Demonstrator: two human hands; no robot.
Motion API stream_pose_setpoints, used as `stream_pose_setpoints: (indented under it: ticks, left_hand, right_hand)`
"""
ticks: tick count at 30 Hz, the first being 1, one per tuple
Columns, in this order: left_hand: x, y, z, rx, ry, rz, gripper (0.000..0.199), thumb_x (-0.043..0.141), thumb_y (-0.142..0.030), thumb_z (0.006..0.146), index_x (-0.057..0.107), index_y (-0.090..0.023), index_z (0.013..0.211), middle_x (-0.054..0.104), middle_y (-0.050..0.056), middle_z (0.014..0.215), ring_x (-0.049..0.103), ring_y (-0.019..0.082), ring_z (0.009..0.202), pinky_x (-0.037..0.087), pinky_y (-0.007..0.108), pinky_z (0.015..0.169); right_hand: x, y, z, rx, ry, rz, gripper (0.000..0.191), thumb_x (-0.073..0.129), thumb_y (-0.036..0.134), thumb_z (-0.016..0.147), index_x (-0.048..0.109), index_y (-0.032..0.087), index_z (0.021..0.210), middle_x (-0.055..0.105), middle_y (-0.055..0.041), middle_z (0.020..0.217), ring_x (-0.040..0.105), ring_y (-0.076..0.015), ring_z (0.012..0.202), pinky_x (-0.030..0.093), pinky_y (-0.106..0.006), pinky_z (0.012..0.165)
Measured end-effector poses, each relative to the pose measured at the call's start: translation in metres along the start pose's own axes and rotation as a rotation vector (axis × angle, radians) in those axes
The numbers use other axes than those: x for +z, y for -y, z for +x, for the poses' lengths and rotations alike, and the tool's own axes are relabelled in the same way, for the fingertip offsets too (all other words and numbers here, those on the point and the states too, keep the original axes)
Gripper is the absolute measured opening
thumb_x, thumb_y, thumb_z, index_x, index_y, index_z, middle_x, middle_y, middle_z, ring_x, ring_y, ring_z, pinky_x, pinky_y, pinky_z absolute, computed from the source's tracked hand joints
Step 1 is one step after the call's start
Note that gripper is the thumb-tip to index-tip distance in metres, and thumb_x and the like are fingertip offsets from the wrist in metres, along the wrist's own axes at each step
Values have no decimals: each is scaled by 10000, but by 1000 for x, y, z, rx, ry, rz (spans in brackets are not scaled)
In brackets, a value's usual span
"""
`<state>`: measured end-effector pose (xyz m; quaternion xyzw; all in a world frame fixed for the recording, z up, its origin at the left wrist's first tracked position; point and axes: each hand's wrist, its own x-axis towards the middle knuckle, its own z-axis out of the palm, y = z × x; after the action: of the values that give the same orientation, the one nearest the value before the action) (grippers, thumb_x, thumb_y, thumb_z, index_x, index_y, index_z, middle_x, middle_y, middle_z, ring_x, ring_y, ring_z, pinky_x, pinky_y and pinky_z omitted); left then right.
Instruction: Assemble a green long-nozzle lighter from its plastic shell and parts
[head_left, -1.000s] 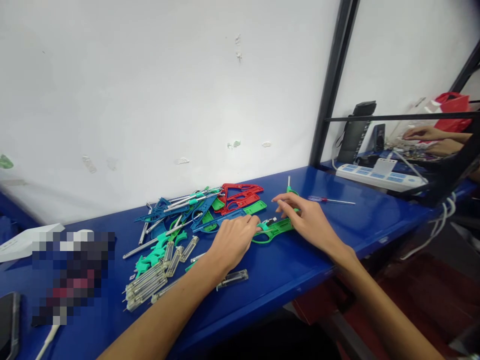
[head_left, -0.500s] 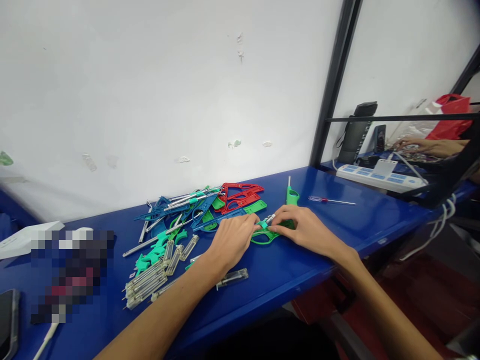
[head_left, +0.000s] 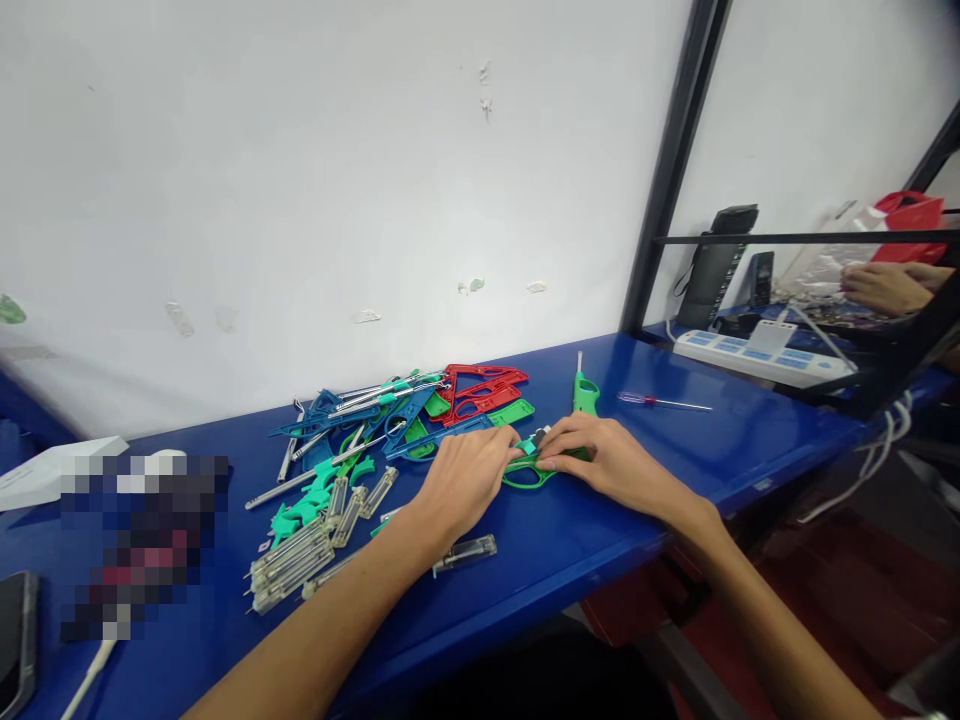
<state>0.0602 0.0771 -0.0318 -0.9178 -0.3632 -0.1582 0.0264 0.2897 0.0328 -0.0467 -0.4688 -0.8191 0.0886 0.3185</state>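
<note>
A green lighter casing half (head_left: 529, 478) with a loop-shaped handle lies low over the table between my two hands. My left hand (head_left: 469, 475) is closed on its left end, fingertips near a teal trigger piece (head_left: 529, 445) set on the casing. From the right, my right hand (head_left: 600, 450) pinches the casing and a small dark and white part at its upper edge; the fingers partly hide that part. Just behind my right hand lies a whole green stick lighter (head_left: 585, 390) with a metal tip.
Left of my hands lie blue casing halves (head_left: 409, 415), red casing halves (head_left: 484, 390), metal tubes (head_left: 292, 490), teal triggers (head_left: 319, 490) and clear fuel tanks (head_left: 292, 570). A screwdriver (head_left: 664, 402) lies right. Beyond the black frame are a power strip (head_left: 765, 355) and another person's hands (head_left: 889, 287).
My right fingers have shifted slightly over the casing, and a dark part shows where shiny metal showed before. The other person's hands have moved right.
</note>
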Motion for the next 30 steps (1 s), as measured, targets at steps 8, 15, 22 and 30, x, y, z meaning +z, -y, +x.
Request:
stream_pose_setpoints:
  ticks: [8,15,22,30]
  left_hand:
    - [0,1,0,-1,-5,5,242,456,-361,1094,645,-220,1146,793,47,1047,754,232,918,445,264,670]
    - [0,1,-1,-3,-10,-3,237,462,-366,1092,648,-222,1125,791,36,1040,751,230,921,441,269,663]
    - [0,1,-2,15,-4,0,226,473,-374,1090,637,-224,1133,782,30,1033,747,224,927,438,270,668]
    - [1,-2,-1,45,11,17,209,508,-379,1076,635,-224,1136,756,24,1049,721,231,1006,450,284,696]
  right_hand:
    - [0,0,-3,-31,-27,-32,260,640,449,1027,770,224,1020,744,-47,1108,681,-191,1004,545,-401,927]
    - [-1,-1,-4,-21,-27,-31,250,626,426,1038,769,222,1040,742,-46,1066,682,-192,979,551,-398,909]
    - [-1,2,-2,9,-4,-47,231,627,397,1038,745,200,1009,725,-46,1083,673,-186,980,550,-395,909]
    - [-1,6,-3,105,-58,-20,263,617,415,1039,705,174,981,707,-23,938,665,-162,828,564,-367,830]
